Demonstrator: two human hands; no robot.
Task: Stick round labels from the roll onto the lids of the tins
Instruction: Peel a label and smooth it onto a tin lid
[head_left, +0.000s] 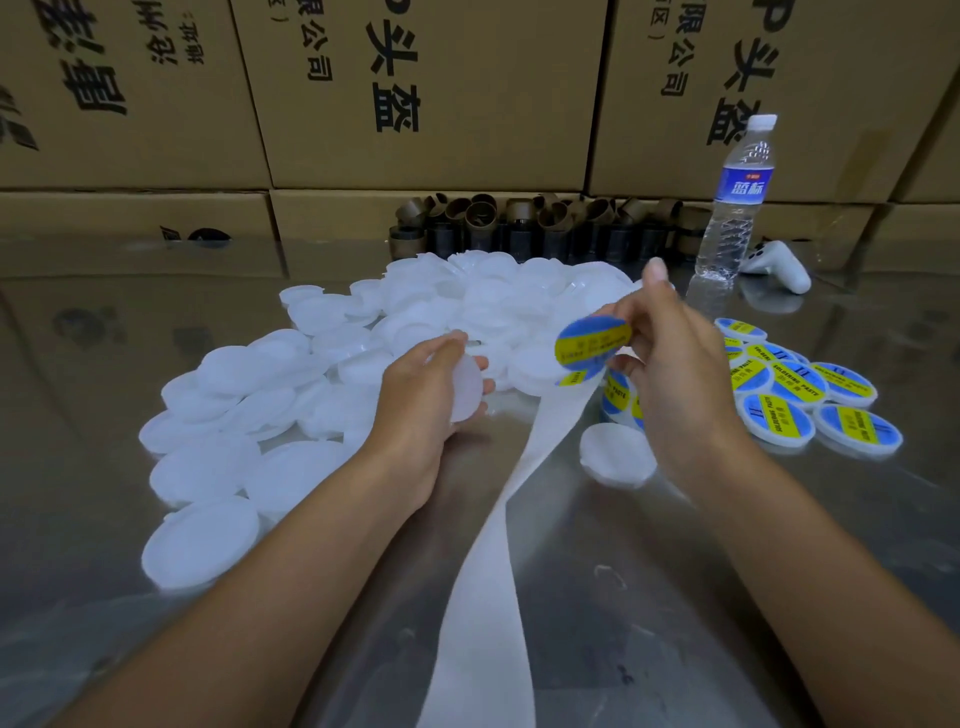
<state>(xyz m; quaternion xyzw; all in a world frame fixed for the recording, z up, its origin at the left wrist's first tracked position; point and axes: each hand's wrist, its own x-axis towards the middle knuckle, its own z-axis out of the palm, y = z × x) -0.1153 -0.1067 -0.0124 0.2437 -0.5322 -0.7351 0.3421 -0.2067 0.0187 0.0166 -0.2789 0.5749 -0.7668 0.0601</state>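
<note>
A round blue-and-yellow paper label (592, 345) was pinched at its right edge by the right hand (670, 353), printed face to the camera, yellow band running left-right and slightly tilted. A plain white round plastic lid (466, 387) was gripped on edge in the left hand (421, 400), near the label. A white backing strip (498, 571) trailed down the shiny metal table (675, 597). Labelled lids (810, 395) were piled right, plain lids (249, 395) left.

Bare lids (249, 395) L, labelled lids (810, 395) R, backing strip (488, 597) btwn, boxes (441, 104) behind.
</note>
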